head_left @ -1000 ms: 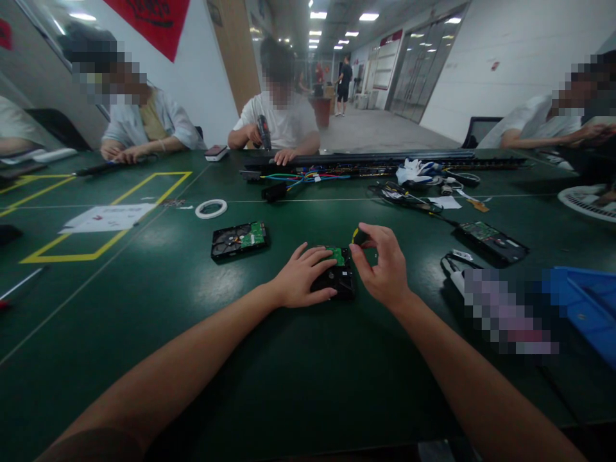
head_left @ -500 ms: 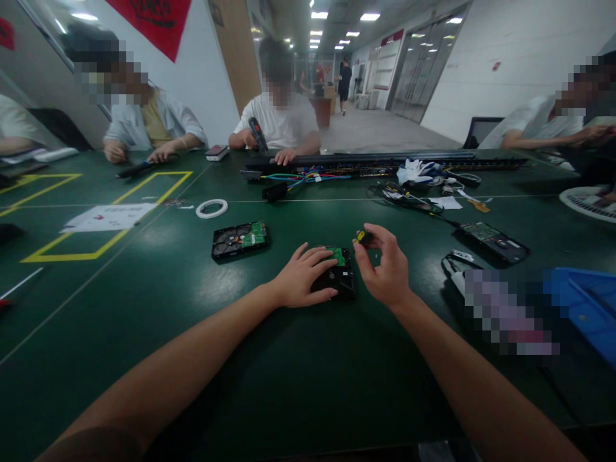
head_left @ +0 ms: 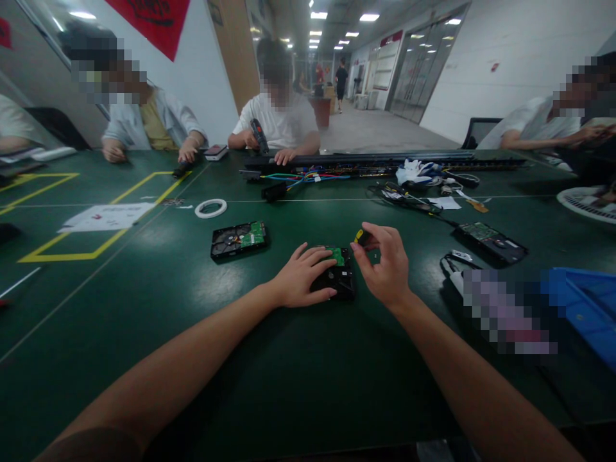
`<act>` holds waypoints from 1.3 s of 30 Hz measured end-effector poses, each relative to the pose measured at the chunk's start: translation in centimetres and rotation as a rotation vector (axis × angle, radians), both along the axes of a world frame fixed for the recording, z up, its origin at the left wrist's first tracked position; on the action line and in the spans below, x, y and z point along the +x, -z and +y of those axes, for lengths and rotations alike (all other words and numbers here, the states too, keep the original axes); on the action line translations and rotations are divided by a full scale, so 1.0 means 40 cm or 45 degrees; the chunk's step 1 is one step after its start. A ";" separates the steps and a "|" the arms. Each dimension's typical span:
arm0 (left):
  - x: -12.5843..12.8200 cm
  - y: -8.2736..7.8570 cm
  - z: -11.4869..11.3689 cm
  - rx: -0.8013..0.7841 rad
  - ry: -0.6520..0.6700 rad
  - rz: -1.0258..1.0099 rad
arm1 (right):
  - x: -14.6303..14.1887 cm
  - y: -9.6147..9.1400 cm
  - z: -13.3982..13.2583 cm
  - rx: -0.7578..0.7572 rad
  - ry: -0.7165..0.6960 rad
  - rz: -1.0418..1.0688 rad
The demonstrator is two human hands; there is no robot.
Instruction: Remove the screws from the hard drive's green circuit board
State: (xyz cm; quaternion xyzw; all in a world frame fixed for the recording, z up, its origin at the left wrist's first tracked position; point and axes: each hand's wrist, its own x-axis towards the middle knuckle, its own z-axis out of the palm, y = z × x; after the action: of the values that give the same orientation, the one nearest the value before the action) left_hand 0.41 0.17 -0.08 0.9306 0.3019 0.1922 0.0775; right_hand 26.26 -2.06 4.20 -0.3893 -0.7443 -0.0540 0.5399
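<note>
A black hard drive (head_left: 339,276) with a green circuit board lies on the green table (head_left: 298,378) in front of me. My left hand (head_left: 301,276) rests on its left side, fingers wrapped over its top and edge, holding it down. My right hand (head_left: 385,263) hovers at the drive's right edge, fingers pinched round a small screwdriver (head_left: 360,236) with a yellow-and-black handle held upright over the drive's far right corner.
A second hard drive (head_left: 239,239) lies to the left, a third (head_left: 491,239) to the right. A white tape ring (head_left: 211,208), paper sheet (head_left: 106,217), cables (head_left: 308,176) and a blue bin (head_left: 584,308) are about. Other people sit across the table.
My hands have barely moved; the right hand's fingers shifted a little on the screwdriver. The person at far left slid a hand rightward along the table.
</note>
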 end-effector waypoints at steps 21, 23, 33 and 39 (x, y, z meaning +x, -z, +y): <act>0.002 -0.003 -0.002 -0.001 -0.004 0.010 | 0.001 0.007 0.008 0.024 -0.024 0.014; 0.002 -0.005 -0.003 0.000 -0.001 0.010 | 0.002 0.006 0.007 0.018 -0.018 0.006; 0.002 -0.004 -0.001 -0.014 -0.004 0.009 | 0.000 0.002 0.001 -0.017 -0.010 0.003; 0.002 -0.002 0.000 -0.013 0.004 0.003 | 0.000 0.005 0.002 -0.016 -0.013 0.001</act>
State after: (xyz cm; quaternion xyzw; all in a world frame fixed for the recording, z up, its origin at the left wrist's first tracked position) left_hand 0.48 0.18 0.02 0.9309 0.3014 0.1893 0.0823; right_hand 26.25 -1.96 4.01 -0.3891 -0.7463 -0.0465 0.5380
